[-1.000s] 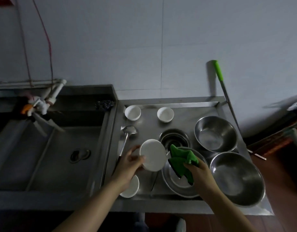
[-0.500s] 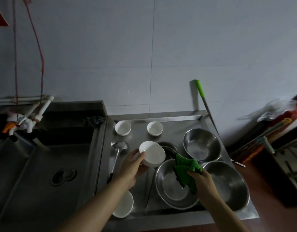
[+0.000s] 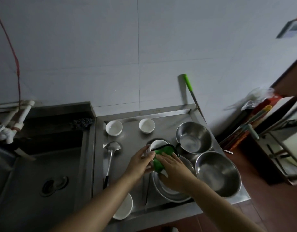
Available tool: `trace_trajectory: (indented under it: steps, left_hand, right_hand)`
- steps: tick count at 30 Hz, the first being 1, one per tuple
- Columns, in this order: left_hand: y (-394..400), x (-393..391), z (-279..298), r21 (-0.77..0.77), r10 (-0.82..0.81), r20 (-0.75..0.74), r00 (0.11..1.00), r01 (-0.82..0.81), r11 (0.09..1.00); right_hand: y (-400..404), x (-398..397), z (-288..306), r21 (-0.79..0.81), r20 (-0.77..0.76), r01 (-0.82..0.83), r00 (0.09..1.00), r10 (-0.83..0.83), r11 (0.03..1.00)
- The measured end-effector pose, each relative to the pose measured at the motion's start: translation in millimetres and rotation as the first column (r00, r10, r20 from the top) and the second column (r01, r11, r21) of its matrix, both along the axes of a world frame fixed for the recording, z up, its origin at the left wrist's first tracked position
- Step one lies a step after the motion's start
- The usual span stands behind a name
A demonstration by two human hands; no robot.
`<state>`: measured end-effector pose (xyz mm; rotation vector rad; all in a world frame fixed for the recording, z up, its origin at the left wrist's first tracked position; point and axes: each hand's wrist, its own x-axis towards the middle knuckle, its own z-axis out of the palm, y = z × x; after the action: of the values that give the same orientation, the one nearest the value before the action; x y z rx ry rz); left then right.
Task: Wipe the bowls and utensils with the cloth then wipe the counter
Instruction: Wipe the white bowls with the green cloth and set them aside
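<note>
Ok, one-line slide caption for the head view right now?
Left hand holds a white bowl while right hand presses the green cloth into it.

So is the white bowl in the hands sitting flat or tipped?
Tipped. The white bowl is held on edge by the left hand, its inside turned toward the green cloth under the right hand.

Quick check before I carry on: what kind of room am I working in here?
Most likely a plain kitchen wash-up area: a steel sink beside a steel counter holding white bowls and steel mixing bowls, with a ladle lying by them.
</note>
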<state>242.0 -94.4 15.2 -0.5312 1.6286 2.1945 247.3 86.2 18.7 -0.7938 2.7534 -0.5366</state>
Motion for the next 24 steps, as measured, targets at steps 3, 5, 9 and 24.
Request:
trace_trajectory:
  steps: [3,5,9,24]
  left_hand:
    - [3.0,5.8,-6.3,0.015,0.036,0.013,0.999,-0.037,0.999]
    - [4.3,10.4,-7.9,0.047,0.074,0.037,0.997,-0.075,0.996]
    - [-0.9,8.9,-7.5,0.006,0.02,0.059,0.998,-0.02,1.0]
    - [32.5,4.8,0.3,-0.304,-0.078,-0.119,0.99,0.038,0.952]
  right_hand:
    - [-7.4,1.0,-9.5,-0.046,-0.017,0.008,1.0,-0.008,0.999]
    - [-13.4,0.7,-9.6,-0.157,-0.047,0.017,0.999,-0.025,0.987]
    - [-13.8,5.5,-10.0,-0.214,-0.099,-0.011,0.995,-0.01,0.977]
    - [7.9,0.7,-13.1,-0.039,-0.401,-0.066,0.915,0.044,0.997]
